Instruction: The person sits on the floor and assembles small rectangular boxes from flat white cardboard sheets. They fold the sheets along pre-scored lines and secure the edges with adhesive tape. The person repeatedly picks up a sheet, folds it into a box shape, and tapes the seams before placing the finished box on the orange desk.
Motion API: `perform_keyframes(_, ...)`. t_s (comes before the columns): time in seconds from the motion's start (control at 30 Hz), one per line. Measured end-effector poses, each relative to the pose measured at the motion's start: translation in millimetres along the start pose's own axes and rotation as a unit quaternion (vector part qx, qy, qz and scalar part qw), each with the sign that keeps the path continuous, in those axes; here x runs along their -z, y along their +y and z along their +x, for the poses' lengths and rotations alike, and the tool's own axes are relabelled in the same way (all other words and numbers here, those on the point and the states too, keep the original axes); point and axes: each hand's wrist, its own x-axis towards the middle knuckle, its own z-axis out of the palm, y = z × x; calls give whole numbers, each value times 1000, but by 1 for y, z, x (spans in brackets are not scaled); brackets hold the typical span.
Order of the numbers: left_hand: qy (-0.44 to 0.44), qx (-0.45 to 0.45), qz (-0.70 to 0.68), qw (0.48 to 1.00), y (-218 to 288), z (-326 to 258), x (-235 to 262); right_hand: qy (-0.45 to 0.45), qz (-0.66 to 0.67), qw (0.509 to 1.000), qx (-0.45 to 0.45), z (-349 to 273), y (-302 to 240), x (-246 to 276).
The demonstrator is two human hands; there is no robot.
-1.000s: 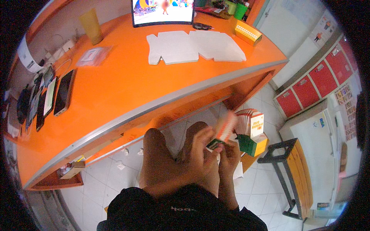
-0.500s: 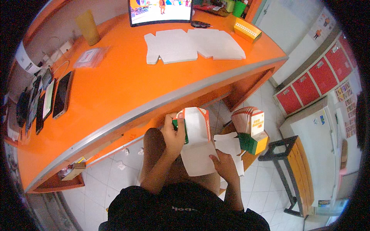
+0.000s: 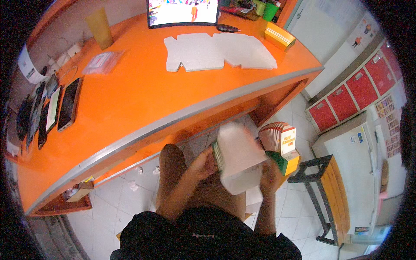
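Observation:
A partly folded paper food carton [image 3: 240,149], its pale inner side showing, is above my lap and blurred by motion. My left hand [image 3: 206,164] is closed on its left side, beside a green printed panel. At the lower right corner, my right hand [image 3: 271,175] is smeared but appears pinched on the carton's edge. Just right of it stand several nested folded cartons [image 3: 278,138], fanned together, with white, red, green and yellow sides. A loose white sheet of card [image 3: 254,197] lies partly hidden below my right hand.
Flat carton blanks [image 3: 197,52] lie on the orange desk [image 3: 130,91] before a screen [image 3: 183,12]. A yellow box [image 3: 279,37] sits at the right corner; phones [image 3: 69,104] line the left. A wooden bench [image 3: 331,195] stands right. Crumpled paper [image 3: 133,185] litters the floor.
The carton has swung up and tilted to the right, hiding more of its printed sides. My right hand has moved up and right with its edge; my left hand has turned and dropped slightly.

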Motion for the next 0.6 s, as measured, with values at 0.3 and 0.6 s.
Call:
perform_keyframes(0.3,-87,-2,-48,995,1,-3,18,-118,212,957,-156,223,-10,62)
perform_keyframes(0.6,-104,33,-79,991,-22,7,25,-11,195,967,-162,246,54,37)
